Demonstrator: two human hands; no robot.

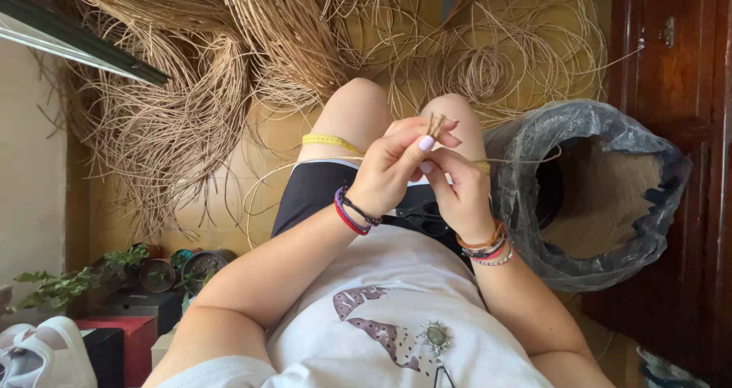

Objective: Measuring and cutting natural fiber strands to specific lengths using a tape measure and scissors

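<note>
Above the knees (404, 110), left of the grey plastic-lined bin (602, 197): left hand (393, 167) pinches short tan rattan strands (435, 123) upright; right hand (457, 186) grips their base plus one long strand (526, 159). Looks like binding start; next move needs tight wrap, steady pinch.

left hand (393, 167) + right hand (457, 186): pinch short rattan strands (436, 123) | yellow tape measure (329, 140) over thigh

Short cane strands (435, 124) vanish below into the pinching fingers of the left hand (394, 168) and right hand (457, 187); their lower ends are hidden. The yellow tape measure (329, 141) disappears behind the left grip.
</note>
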